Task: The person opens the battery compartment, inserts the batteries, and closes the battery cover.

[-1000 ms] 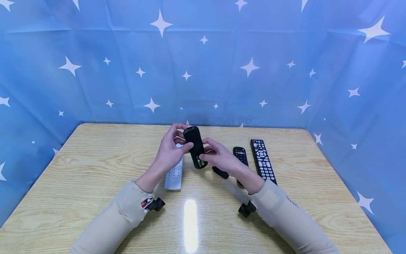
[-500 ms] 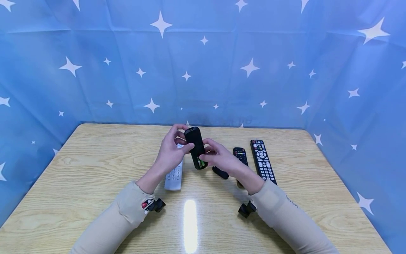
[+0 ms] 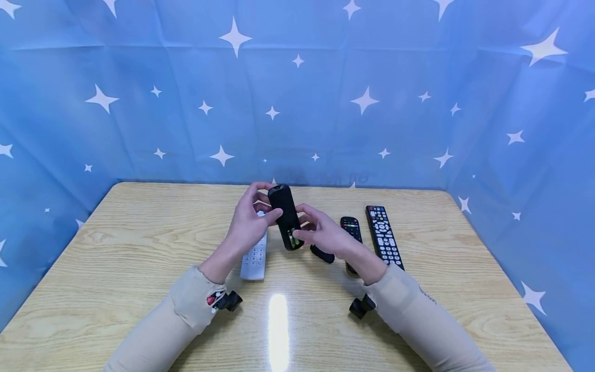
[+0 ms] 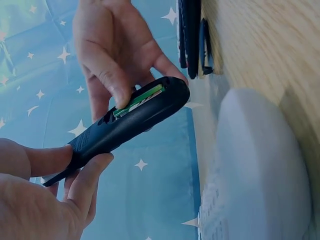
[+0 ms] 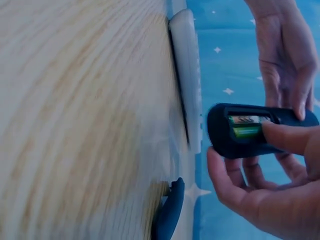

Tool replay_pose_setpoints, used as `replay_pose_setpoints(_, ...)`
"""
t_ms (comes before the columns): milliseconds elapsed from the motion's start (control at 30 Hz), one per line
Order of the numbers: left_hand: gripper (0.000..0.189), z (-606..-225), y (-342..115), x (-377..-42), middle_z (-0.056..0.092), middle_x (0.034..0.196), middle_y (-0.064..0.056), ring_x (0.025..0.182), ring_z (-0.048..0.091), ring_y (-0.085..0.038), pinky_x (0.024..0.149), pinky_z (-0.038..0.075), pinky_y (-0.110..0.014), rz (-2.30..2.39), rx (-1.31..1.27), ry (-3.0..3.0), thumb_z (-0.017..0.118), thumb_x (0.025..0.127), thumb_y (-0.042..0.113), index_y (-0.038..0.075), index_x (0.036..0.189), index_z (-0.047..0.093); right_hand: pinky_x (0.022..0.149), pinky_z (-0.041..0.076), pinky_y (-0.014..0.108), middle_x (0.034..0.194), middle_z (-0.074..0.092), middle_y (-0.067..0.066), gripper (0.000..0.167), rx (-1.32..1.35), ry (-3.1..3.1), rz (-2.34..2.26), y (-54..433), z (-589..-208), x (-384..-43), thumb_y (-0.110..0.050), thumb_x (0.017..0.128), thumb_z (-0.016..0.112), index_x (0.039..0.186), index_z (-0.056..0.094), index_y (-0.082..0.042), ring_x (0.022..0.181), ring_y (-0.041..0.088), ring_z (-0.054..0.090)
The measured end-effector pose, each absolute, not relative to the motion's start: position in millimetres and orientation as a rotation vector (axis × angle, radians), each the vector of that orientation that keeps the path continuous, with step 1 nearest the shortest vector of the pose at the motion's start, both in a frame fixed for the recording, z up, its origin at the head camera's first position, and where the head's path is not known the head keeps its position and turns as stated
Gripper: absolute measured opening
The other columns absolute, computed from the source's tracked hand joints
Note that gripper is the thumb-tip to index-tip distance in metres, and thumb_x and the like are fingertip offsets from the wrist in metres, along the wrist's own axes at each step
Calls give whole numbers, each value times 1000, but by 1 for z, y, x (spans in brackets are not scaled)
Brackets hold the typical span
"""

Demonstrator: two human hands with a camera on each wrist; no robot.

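Observation:
A black remote control (image 3: 284, 206) is held back side up above the table, its battery compartment uncovered at the near end. Inside it lie two green-and-white batteries (image 5: 247, 131), side by side. My left hand (image 3: 247, 222) grips the far end between thumb and fingers. My right hand (image 3: 325, 235) supports the near end, fingers beneath and the thumb (image 5: 285, 137) pressed on the batteries, hiding part of them. A small black battery cover (image 3: 322, 253) lies on the table just below the right hand.
A white remote (image 3: 254, 261) lies under the left hand. To the right are a shorter black remote (image 3: 351, 227), partly hidden by the right wrist, and a longer black remote (image 3: 385, 235). A blue star-patterned curtain (image 3: 297, 103) hangs behind the wooden table (image 3: 139, 237).
Both hands keep their hold on the remote with little movement. The near end of the remote has dipped very slightly, and the right thumb still rests on the batteries.

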State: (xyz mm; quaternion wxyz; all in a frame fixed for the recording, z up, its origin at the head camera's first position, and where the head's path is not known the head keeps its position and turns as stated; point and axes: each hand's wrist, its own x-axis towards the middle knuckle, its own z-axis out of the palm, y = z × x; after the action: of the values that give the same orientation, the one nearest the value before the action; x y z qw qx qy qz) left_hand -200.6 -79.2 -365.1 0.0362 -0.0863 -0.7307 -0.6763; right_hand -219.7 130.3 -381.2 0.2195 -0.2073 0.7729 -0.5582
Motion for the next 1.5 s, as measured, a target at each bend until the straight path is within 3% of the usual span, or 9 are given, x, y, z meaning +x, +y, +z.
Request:
replay_pose_setpoints(333, 53, -363, -81, -204, 58, 109, -20, 89, 64, -28, 76, 62, -41, -2168, -226, -2207, 70, 92, -11, 10, 137, 51, 84, 53, 59, 119, 62, 15, 40, -574, 2216, -1514, 128, -379, -215, -11, 105, 61, 143, 50, -12, 98, 31, 63)
replay_pose_setpoints(600, 53, -361, -83, -205, 55, 108, -18, 90, 66, -26, 76, 62, -39, -2245, -183, -2142, 69, 92, -12, 7, 137, 49, 87, 55, 50, 119, 62, 14, 37, -516, 2327, -1504, 127, -382, -209, -16, 103, 65, 135, 50, -7, 103, 28, 62)
replay_pose_setpoints(867, 54, -360, -82, -206, 53, 111, -18, 95, 67, -29, 77, 62, -38, -2265, -131, -2106, 69, 92, -11, 6, 138, 46, 86, 56, 36, 109, 60, 11, 42, -558, 2445, -1481, 127, -382, -202, -12, 92, 79, 122, 51, -4, 102, 26, 59)
replay_pose_setpoints(1167, 52, -363, -81, -206, 53, 111, -18, 94, 67, -27, 78, 62, -38, -2291, -141, -2041, 70, 93, -8, 3, 137, 44, 79, 58, 31, 107, 60, 9, 61, -630, 2586, -1380, 122, -384, -198, -9, 82, 88, 129, 50, 0, 96, 22, 59)
replay_pose_setpoints(1500, 53, -363, -81, -205, 55, 113, -19, 96, 67, -27, 80, 61, -39, -2345, -145, -2004, 71, 94, -5, 4, 138, 44, 77, 57, 33, 109, 61, 10, 56, -630, 2635, -1334, 119, -380, -195, -7, 84, 85, 129, 52, 1, 96, 23, 61)
